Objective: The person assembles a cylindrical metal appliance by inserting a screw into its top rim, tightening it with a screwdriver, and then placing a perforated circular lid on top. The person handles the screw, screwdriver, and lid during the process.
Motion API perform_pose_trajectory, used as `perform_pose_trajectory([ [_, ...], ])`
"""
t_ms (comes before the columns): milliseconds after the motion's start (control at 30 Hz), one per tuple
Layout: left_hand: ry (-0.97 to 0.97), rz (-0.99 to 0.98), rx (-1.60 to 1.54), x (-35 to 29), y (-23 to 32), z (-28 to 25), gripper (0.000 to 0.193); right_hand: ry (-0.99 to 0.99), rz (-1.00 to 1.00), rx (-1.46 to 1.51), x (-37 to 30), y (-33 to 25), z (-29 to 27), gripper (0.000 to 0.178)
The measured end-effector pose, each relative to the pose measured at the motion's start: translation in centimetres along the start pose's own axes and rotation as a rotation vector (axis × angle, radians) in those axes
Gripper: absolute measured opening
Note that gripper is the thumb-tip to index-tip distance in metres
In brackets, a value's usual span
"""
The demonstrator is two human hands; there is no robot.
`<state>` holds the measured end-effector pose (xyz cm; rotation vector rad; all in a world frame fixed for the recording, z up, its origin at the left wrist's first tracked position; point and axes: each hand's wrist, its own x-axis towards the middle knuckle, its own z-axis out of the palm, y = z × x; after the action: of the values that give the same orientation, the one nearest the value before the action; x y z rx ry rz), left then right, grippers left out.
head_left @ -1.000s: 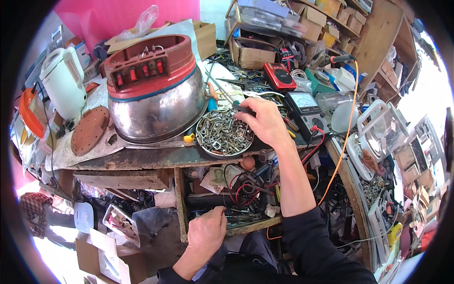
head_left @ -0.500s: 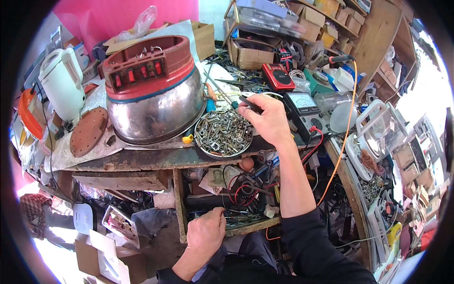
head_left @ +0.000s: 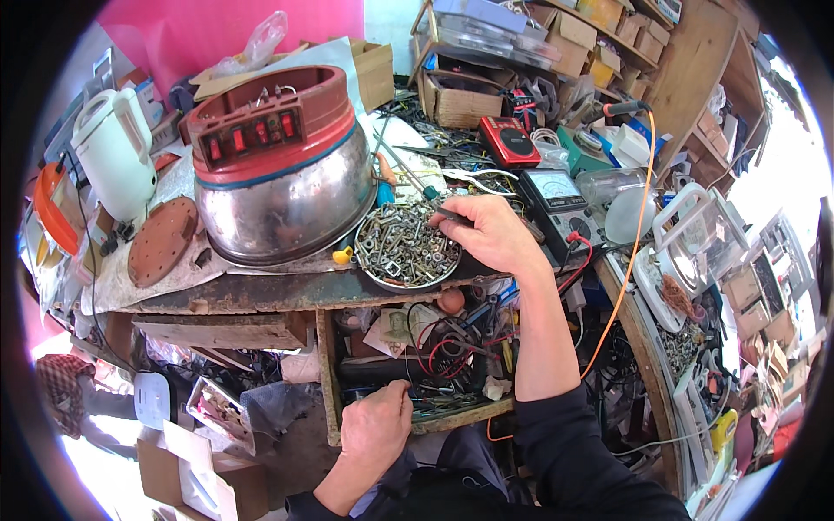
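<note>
My right hand [head_left: 497, 230] is closed around a slim dark tool [head_left: 453, 215] whose exact kind I cannot make out. Its tip reaches over the right side of a round bowl [head_left: 408, 287] full of loose screws, nuts and bolts [head_left: 404, 247]. Just behind the hand lie white-handled pliers [head_left: 478, 178] and the green handle of a screwdriver [head_left: 430, 193]. My left hand [head_left: 375, 425] is curled into a fist at the front of an open wooden drawer [head_left: 330, 382]; what it holds, if anything, is hidden.
Left of the bowl stands a large steel pot-shaped appliance base [head_left: 287, 204] with a red switch rim. A multimeter [head_left: 560, 195] and a red radio [head_left: 510, 141] sit at the back right. An orange cable [head_left: 638, 226] hangs across the right side. Wires and tools fill the drawer.
My right hand has moved down and slightly toward me with the dark tool, closer over the screws. The white-handled pliers behind it have come into view. My left hand stays in place.
</note>
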<state>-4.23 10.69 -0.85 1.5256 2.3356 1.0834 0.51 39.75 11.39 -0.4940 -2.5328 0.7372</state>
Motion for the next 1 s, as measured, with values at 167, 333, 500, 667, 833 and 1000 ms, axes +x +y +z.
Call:
perform_pose_trajectory([
  [167, -0.005, 0.003, 0.022, 0.0, 0.0, 0.0, 0.014, -0.06, 0.036, 0.026, 0.0, -0.2, -0.3, 0.023],
  [333, -0.051, -0.056, -0.011, 0.1, 0.3, -0.3, 0.016, 0.035, -0.005, -0.013, -0.2, -0.3, -0.5, 0.02],
  [500, -0.053, -0.052, -0.004, 0.0, 0.3, -0.2, 0.016, 0.004, -0.02, -0.074, -0.3, 0.0, -0.6, 0.018],
  [667, -0.035, -0.032, -0.007, 0.0, 0.2, -0.3, 0.015, -0.007, 0.041, -0.19, 0.0, -0.9, -0.1, 0.019],
  [833, -0.006, 0.003, -0.013, 0.0, 0.2, -0.2, 0.016, -0.002, -0.017, -0.105, 0.3, -0.2, 0.0, 0.018],
  [1000, 0.002, 0.016, -0.012, 0.0, 0.0, -0.1, 0.015, 0.056, 0.049, 0.123, 0.2, 0.3, 0.3, 0.013],
])
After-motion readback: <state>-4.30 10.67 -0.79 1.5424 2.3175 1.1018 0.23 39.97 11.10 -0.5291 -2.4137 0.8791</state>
